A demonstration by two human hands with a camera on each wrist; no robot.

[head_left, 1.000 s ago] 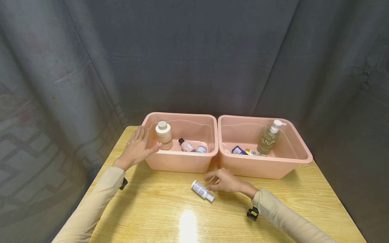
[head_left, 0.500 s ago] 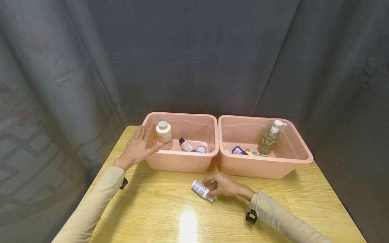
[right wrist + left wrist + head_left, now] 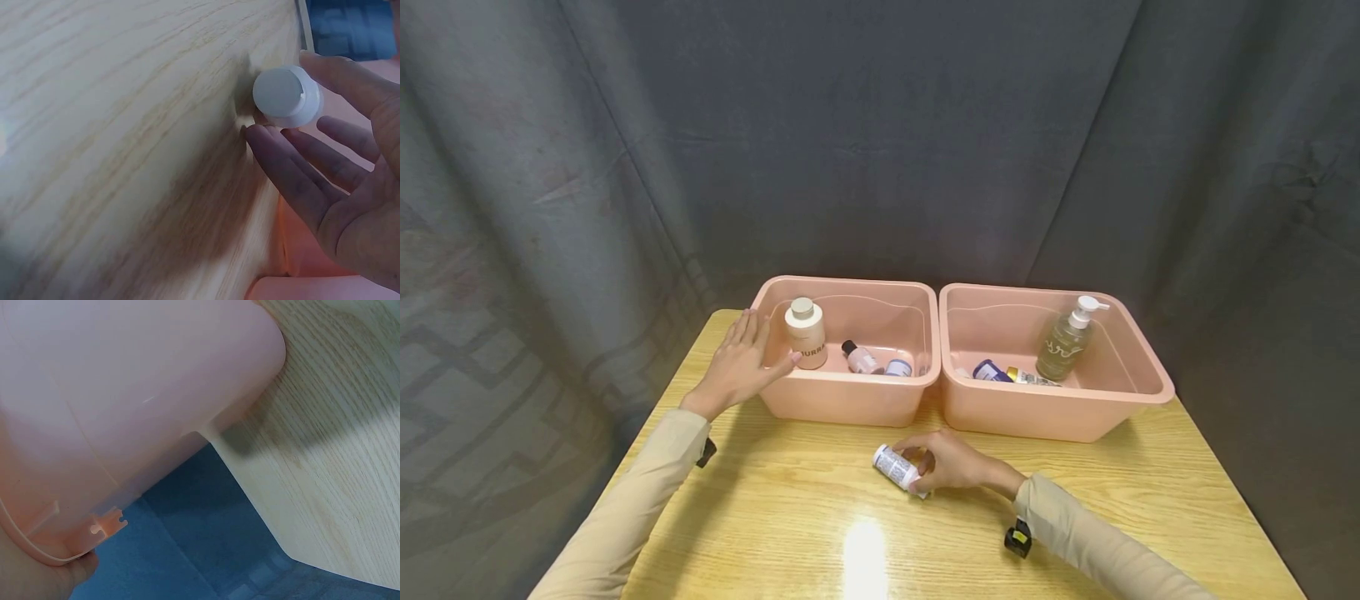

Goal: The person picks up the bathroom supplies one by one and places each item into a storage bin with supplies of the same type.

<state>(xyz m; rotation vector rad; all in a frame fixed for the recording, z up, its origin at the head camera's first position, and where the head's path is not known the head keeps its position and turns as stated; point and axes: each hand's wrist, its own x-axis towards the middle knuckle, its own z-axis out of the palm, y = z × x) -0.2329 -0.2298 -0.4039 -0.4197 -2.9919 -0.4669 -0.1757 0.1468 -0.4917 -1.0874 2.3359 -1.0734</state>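
Your right hand [image 3: 951,461] curls its fingers [image 3: 284,165] round the small bottle [image 3: 895,468] on the table [image 3: 790,533]; your left hand [image 3: 735,367] rests flat-fingered against the left tub [image 3: 850,400].

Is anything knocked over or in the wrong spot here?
Yes. One small white bottle lies on its side on the wooden table, outside both pink bins, with the right hand closing around it. Every other bottle sits inside a bin. Nothing looks spilled or broken.

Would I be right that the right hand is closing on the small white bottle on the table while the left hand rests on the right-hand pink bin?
Not quite: the head view shows the left hand resting on the left-hand pink bin. The right hand does close on the small white bottle.
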